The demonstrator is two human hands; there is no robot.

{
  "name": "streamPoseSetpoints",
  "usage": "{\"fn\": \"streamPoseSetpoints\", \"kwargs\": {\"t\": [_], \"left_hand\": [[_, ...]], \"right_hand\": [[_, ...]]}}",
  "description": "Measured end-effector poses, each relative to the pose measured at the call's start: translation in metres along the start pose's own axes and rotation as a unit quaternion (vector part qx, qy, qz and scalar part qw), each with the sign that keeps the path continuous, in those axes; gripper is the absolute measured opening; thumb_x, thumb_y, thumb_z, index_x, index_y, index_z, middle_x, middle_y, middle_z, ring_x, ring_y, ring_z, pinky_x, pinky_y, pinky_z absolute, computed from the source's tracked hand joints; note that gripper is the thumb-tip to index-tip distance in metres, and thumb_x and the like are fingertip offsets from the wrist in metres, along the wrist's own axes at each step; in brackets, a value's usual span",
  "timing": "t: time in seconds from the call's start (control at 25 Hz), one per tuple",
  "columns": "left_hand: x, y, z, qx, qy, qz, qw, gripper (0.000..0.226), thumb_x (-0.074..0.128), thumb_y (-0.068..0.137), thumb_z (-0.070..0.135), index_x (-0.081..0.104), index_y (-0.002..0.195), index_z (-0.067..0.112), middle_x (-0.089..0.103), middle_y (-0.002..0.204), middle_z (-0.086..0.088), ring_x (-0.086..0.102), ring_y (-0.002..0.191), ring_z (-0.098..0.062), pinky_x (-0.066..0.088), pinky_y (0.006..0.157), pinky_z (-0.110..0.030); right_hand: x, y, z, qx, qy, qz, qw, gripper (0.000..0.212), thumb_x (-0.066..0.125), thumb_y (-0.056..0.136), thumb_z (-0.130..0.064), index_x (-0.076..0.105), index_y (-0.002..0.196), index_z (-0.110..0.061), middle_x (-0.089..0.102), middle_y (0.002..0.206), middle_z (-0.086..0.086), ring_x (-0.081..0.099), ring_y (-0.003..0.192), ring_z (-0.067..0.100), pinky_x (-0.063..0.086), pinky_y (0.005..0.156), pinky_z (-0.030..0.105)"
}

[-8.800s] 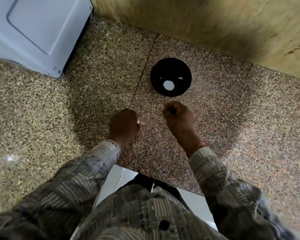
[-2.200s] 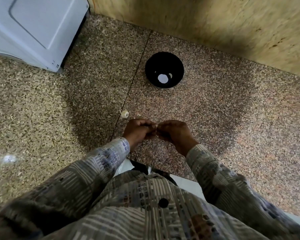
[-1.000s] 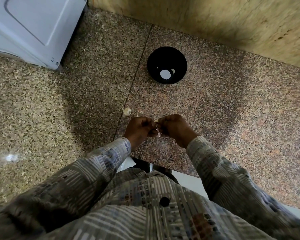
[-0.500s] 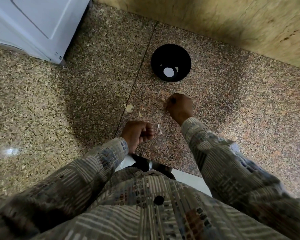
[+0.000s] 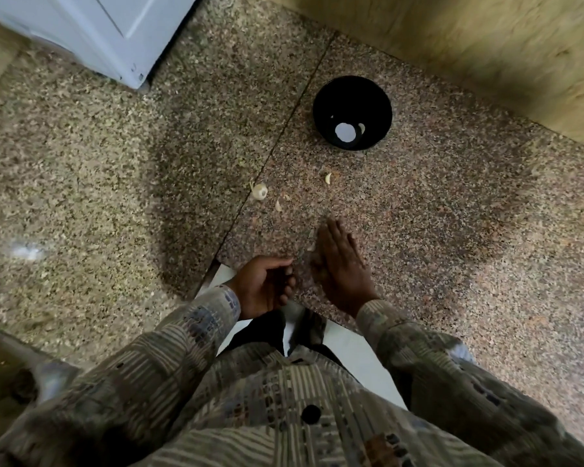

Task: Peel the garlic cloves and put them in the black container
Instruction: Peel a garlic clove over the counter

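Observation:
The black container (image 5: 331, 96) stands on the speckled stone counter (image 5: 452, 230), with a white spot and one pale garlic piece in its bottom. A loose garlic clove (image 5: 327, 178) lies just below it. The small garlic bulb (image 5: 259, 191) sits further left on the counter seam, with peel scraps (image 5: 278, 205) beside it. My right hand (image 5: 339, 264) lies flat with straight fingers on the counter, its edge against thin peel bits (image 5: 311, 242). My left hand (image 5: 265, 286) is cupped palm-up at the counter's near edge, fingers loosely curled and holding nothing that I can see.
A white appliance (image 5: 98, 32) stands at the back left. A tan wall (image 5: 486, 45) runs behind the container. The counter's near edge (image 5: 216, 267) is right under my hands, with white floor below.
My right hand has come back from near the container and now lies flat beside the left. A clove lies on the counter where it reached. The left hand opened from a fist into a cup.

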State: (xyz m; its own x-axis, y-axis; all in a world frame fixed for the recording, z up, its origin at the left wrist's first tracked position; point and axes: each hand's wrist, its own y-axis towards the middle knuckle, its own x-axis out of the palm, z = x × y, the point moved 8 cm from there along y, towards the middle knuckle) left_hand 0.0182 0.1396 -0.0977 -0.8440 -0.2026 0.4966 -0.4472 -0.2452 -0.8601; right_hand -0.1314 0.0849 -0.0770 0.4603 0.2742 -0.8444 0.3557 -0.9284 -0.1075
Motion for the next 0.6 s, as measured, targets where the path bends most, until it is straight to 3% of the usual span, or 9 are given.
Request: {"fn": "streamPoseSetpoints", "kwargs": {"t": [0.12, 0.24, 0.4, 0.52, 0.6], "left_hand": [[-0.004, 0.000, -0.037, -0.029, -0.036, -0.048, 0.998, 0.033, 0.052, 0.099, 0.030, 0.061, 0.072, 0.012, 0.056, 0.071, -0.004, 0.053, 0.057, -0.017, 0.045, 0.049, -0.026], [-0.008, 0.004, -0.073, -0.043, -0.072, -0.056, 0.995, 0.032, 0.047, 0.097, 0.027, 0.060, 0.074, 0.009, 0.055, 0.071, -0.007, 0.052, 0.056, -0.019, 0.045, 0.047, -0.027], [-0.030, 0.026, -0.107, -0.020, -0.109, 0.031, 0.993, 0.032, 0.050, 0.092, 0.023, 0.069, 0.079, 0.001, 0.064, 0.075, -0.013, 0.061, 0.056, -0.023, 0.053, 0.050, -0.028], [-0.045, 0.050, -0.106, 0.014, -0.138, 0.075, 0.987, 0.041, 0.046, 0.094, 0.019, 0.076, 0.088, -0.009, 0.074, 0.083, -0.019, 0.073, 0.067, -0.027, 0.064, 0.063, -0.037], [-0.047, 0.058, -0.093, 0.038, -0.118, 0.087, 0.989, 0.046, 0.043, 0.097, 0.018, 0.078, 0.083, -0.008, 0.075, 0.084, -0.020, 0.075, 0.072, -0.030, 0.063, 0.072, -0.040]], "right_hand": [[-0.021, 0.018, 0.019, 0.001, 0.032, 0.039, 0.999, 0.061, 0.035, 0.109, -0.031, 0.025, 0.161, -0.002, 0.017, 0.171, 0.016, 0.010, 0.160, 0.030, 0.022, 0.126, 0.055], [-0.017, 0.038, 0.020, 0.025, -0.002, 0.027, 0.999, 0.072, 0.028, 0.108, -0.048, 0.020, 0.162, -0.002, 0.012, 0.172, 0.017, 0.002, 0.160, 0.031, 0.013, 0.128, 0.054], [0.019, 0.032, -0.018, -0.098, -0.065, -0.004, 0.993, 0.079, 0.021, 0.108, -0.057, 0.018, 0.162, 0.001, 0.008, 0.171, 0.021, 0.001, 0.160, 0.034, 0.014, 0.127, 0.054], [0.027, 0.029, -0.032, -0.128, -0.076, 0.027, 0.988, 0.075, 0.034, 0.109, -0.052, 0.029, 0.158, 0.004, 0.019, 0.169, 0.022, 0.011, 0.159, 0.034, 0.021, 0.125, 0.054], [0.028, 0.021, -0.033, -0.154, -0.084, 0.032, 0.984, 0.072, 0.038, 0.109, -0.048, 0.031, 0.157, 0.005, 0.021, 0.168, 0.023, 0.014, 0.159, 0.035, 0.023, 0.125, 0.054]]}}
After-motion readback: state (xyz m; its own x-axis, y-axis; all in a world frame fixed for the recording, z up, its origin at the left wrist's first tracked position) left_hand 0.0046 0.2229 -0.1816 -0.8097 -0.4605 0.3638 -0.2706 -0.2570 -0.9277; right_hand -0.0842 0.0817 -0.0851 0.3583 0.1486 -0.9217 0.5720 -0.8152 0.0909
